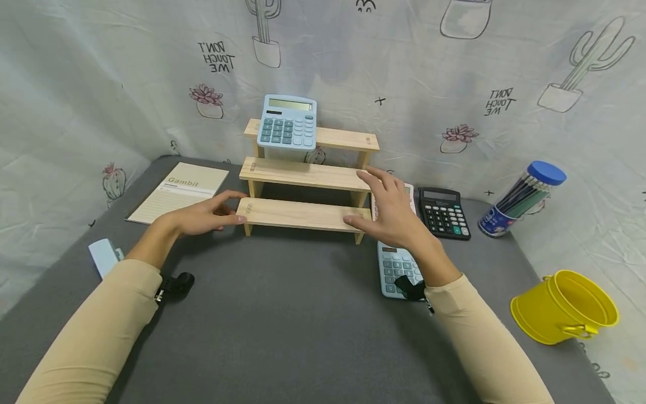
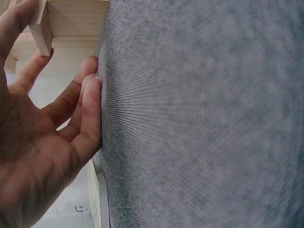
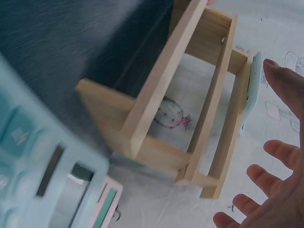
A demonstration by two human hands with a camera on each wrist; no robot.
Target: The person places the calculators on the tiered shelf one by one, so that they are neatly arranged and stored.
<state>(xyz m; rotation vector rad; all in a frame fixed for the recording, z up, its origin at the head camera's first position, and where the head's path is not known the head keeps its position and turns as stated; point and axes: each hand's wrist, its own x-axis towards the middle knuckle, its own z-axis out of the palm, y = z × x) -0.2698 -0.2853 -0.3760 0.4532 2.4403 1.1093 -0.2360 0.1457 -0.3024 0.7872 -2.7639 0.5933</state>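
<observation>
The grey tabletop (image 1: 277, 325), finely textured and matte like woven cloth, could catch the stand's narrow feet if they were dragged across it. On its far half, left of the middle, the 3-step wooden stand (image 1: 308, 174) might skew if only 1 end were pushed; its boards are pale, smooth and straight-edged, on slim side pieces. The left hand (image 1: 202, 216) pinches the left end of the lowest board lightly between thumb and index finger, while the right hand (image 1: 391, 210) is spread near the right end, gripping nothing, so support looks uneven. The light-blue calculator (image 1: 287, 122), a round-cornered plastic slab on the left part of the top step, seems likeliest to slide off if jolted. A 2nd blue calculator (image 1: 396, 269), with raised keys, lies right of the stand, where a rightward shift could bump it.
</observation>
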